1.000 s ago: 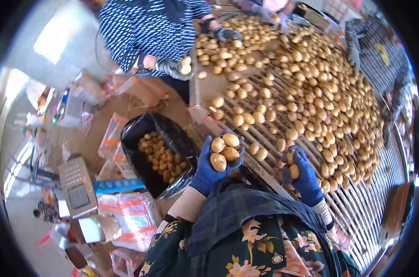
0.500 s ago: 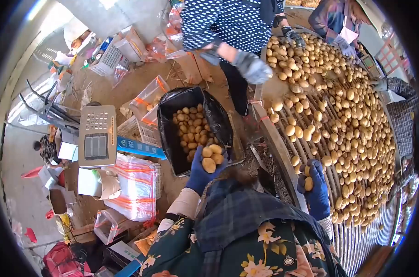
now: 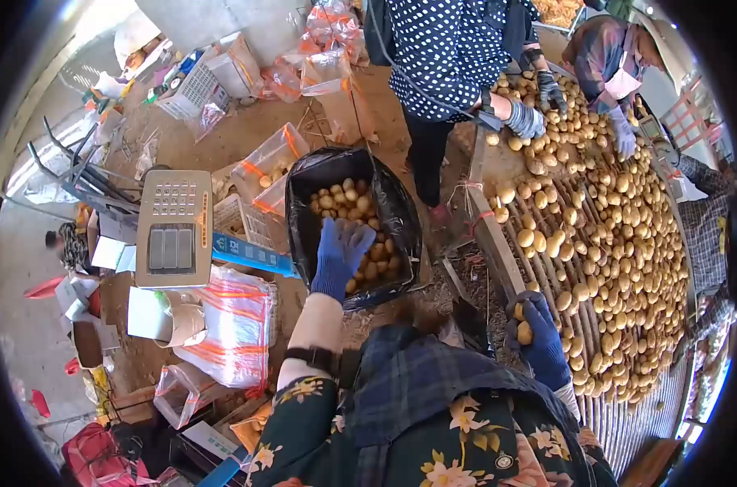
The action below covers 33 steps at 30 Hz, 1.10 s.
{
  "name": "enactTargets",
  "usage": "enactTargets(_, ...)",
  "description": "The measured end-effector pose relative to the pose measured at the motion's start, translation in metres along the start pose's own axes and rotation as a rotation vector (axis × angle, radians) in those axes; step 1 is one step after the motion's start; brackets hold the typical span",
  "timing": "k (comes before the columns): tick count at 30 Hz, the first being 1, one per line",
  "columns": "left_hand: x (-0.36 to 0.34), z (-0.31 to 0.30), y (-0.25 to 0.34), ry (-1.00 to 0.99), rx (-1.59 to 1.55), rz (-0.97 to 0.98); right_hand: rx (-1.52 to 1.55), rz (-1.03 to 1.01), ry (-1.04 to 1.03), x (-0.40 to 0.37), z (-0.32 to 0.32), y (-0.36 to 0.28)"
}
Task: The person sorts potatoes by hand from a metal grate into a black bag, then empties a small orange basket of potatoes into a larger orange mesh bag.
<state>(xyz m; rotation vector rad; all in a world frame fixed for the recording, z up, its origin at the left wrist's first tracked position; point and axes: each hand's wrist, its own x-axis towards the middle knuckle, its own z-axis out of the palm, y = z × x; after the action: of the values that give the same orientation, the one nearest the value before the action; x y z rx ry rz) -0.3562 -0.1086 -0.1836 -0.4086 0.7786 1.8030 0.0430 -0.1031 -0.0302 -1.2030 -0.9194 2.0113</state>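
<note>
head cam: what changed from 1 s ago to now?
The left hand carried its three potatoes leftward from the table edge to the black-lined bin and let them go. It is now open above the pile inside. The right hand stayed by the slatted table, still closed on a potato. The scale kept its place beside the bin.

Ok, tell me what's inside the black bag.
Potatoes fill the black bag; the open left hand hangs over them, hiding some. What lies beneath the top layer cannot be seen.
</note>
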Motion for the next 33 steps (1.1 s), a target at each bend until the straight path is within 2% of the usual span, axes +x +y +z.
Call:
enactTargets(2,0.003,-0.041,-0.014,-0.293,-0.053,-0.164,0.016,0.023,0.056,-0.003,0.02,-0.004)
enactTargets(4,-0.058,-0.018,-0.031,-0.325,0.194,-0.378,0.033,0.048,0.11,0.001,0.03,-0.005)
enactTargets(6,-0.098,-0.006,-0.049,-0.399,0.221,-0.636,-0.249,0.086,0.0,0.011,0.032,-0.002)
enactTargets(7,-0.114,0.009,-0.054,-0.403,0.224,-0.642,-0.248,0.082,0.006,0.02,0.033,0.003)
enactTargets(9,-0.139,0.032,-0.064,-0.384,0.314,-0.728,-0.845,-0.459,-0.225,0.037,0.042,0.011)
enactTargets(10,-0.142,0.035,-0.067,-0.391,0.316,-0.746,-0.654,-0.33,-0.249,0.04,0.058,0.01)
enactTargets(11,-0.144,0.038,-0.07,-0.458,0.234,-0.705,-0.459,-0.204,-0.267,0.042,0.075,0.009)
enactTargets(12,-0.146,0.04,-0.073,-0.519,0.148,-0.663,-0.461,-0.199,-0.247,0.042,0.086,0.007)
enactTargets(14,-0.15,0.048,-0.064,-0.55,0.132,-0.687,-0.635,-0.458,-0.388,0.042,0.101,0.005)
enactTargets(15,-0.152,0.05,-0.058,-0.585,0.118,-0.686,-0.638,-0.453,-0.389,0.04,0.101,0.0)
enactTargets(17,-0.148,0.038,-0.053,-0.546,0.081,-0.607,-0.597,-0.318,-0.255,0.037,0.098,-0.011)
enactTargets(18,-0.134,0.019,-0.055,-0.564,0.045,-0.573,-0.547,-0.339,-0.207,0.037,0.091,-0.013)
enactTargets(20,-0.127,0.007,-0.047,-0.582,0.008,-0.533,-0.729,-0.332,-0.05,0.039,0.067,-0.01)
enactTargets(22,-0.13,0.008,-0.037,-0.554,-0.043,-0.488,-1.08,-0.529,0.125,0.039,0.04,0.001)
enactTargets(23,-0.132,0.008,-0.032,-0.551,-0.048,-0.476,-1.082,-0.531,0.111,0.038,0.024,0.006)
enactTargets(25,-0.134,0.008,-0.023,-0.491,0.046,-0.393,-1.612,-0.841,0.25,0.038,-0.005,0.017)
enactTargets(26,-0.137,0.01,-0.018,-0.486,0.041,-0.379,-1.611,-0.848,0.232,0.037,-0.014,0.024)
enactTargets(28,-0.141,0.014,-0.012,-0.458,0.028,-0.347,-1.719,-0.706,0.308,0.033,-0.029,0.036)
enactTargets(31,-0.135,-0.013,-0.008,-0.469,-0.011,-0.304,-1.805,-0.731,0.295,0.038,-0.048,0.05)
enactTargets(32,-0.138,-0.019,-0.006,-0.431,-0.049,-0.348,-1.807,-0.746,0.301,0.04,-0.049,0.051)
enactTargets(33,-0.14,-0.028,-0.003,-0.406,-0.078,-0.275,-1.81,-0.768,0.3,0.043,-0.051,0.051)
